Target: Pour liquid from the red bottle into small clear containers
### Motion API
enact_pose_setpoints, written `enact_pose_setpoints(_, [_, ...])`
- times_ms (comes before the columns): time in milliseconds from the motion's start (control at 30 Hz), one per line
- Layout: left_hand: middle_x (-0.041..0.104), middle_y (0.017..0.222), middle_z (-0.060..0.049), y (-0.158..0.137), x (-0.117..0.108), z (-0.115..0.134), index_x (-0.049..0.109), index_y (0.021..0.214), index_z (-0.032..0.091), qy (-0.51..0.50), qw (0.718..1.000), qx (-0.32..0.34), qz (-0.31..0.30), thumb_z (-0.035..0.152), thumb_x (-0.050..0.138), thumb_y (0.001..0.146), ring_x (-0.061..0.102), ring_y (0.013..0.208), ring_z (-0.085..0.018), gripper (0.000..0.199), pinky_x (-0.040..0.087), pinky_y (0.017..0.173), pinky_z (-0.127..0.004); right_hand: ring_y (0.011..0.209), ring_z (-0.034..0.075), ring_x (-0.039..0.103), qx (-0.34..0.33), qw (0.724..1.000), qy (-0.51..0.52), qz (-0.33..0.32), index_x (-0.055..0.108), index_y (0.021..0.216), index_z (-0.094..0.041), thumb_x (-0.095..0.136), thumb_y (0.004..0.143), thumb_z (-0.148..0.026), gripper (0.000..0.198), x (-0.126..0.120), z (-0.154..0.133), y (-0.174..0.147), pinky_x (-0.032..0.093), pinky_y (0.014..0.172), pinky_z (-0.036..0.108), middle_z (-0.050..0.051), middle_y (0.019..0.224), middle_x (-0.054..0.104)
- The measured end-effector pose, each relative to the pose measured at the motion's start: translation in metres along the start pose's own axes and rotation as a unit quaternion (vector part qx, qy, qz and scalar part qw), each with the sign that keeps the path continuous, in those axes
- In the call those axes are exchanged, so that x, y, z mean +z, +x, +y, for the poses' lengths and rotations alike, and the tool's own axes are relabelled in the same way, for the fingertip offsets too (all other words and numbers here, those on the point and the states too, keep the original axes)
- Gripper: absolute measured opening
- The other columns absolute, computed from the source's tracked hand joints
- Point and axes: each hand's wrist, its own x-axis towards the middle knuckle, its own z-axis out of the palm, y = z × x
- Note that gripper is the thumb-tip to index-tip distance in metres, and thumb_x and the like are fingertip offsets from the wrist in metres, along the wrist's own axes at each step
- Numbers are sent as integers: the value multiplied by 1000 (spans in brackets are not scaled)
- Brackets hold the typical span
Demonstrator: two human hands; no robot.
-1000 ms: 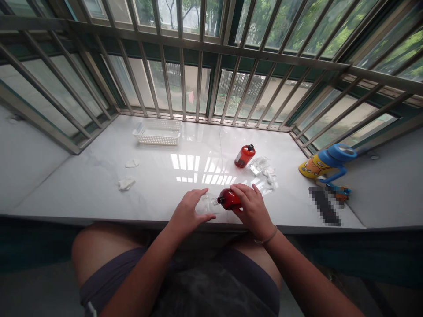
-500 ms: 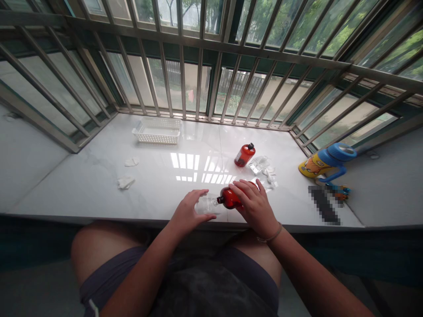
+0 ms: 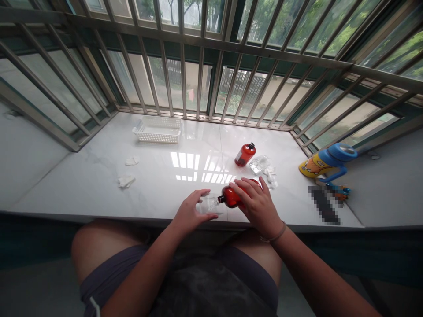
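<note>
My left hand (image 3: pixel 191 210) curves its thumb and fingers around a small clear bottle (image 3: pixel 208 204) near the front edge of the counter. In my right hand (image 3: pixel 257 203) is a red bottle (image 3: pixel 231 197), tipped onto its side with its dark neck pointing left. That neck meets the clear bottle's mouth; whether liquid flows between them I cannot make out. Farther back stands a second red bottle (image 3: pixel 245 155) with a black top and a pale label. Beside it lie clear plastic packaging (image 3: pixel 259 164) and crumpled white scraps (image 3: pixel 270 176).
A white perforated basket (image 3: pixel 157 135) sits at the back left. Two white crumpled pieces (image 3: pixel 126 181) lie on the left of the white counter (image 3: pixel 82 189). On the right are a blue and yellow flask (image 3: pixel 325 160) and a pixelated dark object (image 3: pixel 324 204). Barred windows enclose the counter.
Both hands and the two bottles they hold have shifted very slightly to the right. The red bottle's neck stays at the clear bottle's mouth.
</note>
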Motion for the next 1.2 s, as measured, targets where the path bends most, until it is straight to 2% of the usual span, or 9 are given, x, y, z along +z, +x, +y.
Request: enact_pose_setpoints(1200, [71,139,-7,0,3,-6,65,137,29,-13,1000,-26,3,38,100,70,68,128,-31,75,59,108,-48,142,30,57,-7,1000,-26,-2,56,153,-29,61,106,-19,48,-4,5,3,18,133,61,7,147,69])
